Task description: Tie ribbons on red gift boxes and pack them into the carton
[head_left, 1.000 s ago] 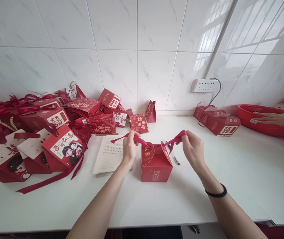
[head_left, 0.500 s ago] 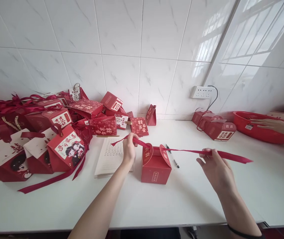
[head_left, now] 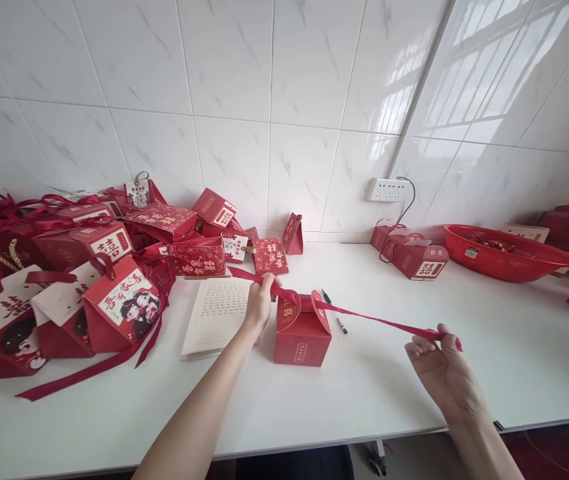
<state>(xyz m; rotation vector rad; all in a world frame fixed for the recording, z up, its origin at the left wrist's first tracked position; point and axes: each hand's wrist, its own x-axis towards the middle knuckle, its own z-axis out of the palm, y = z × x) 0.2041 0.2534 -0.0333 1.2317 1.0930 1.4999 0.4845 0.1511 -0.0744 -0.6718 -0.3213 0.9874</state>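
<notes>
A red gift box (head_left: 302, 340) stands upright on the white table, its two rounded top flaps raised. A dark red ribbon (head_left: 374, 319) runs through both flaps and out to either side. Left of the box, my left hand (head_left: 260, 300) pinches one stretch of the ribbon, with its end sticking out beyond the fingers. My right hand (head_left: 442, 367), well to the right of the box and lower, is closed on the other end. Between the box and my right hand the ribbon is stretched nearly straight, sloping down.
Handwritten sheets (head_left: 214, 313) lie left of the box, a pen (head_left: 340, 325) right of it. Finished-looking red boxes (head_left: 114, 307) and ribbons crowd the left side. Small boxes (head_left: 419, 257) sit by a power strip (head_left: 387, 190). A red basin (head_left: 509, 257) with small items stands at right.
My right hand has moved down and slid to the ribbon's end, where a long tail hung before. The box stays in place. Another person's hand has left the basin.
</notes>
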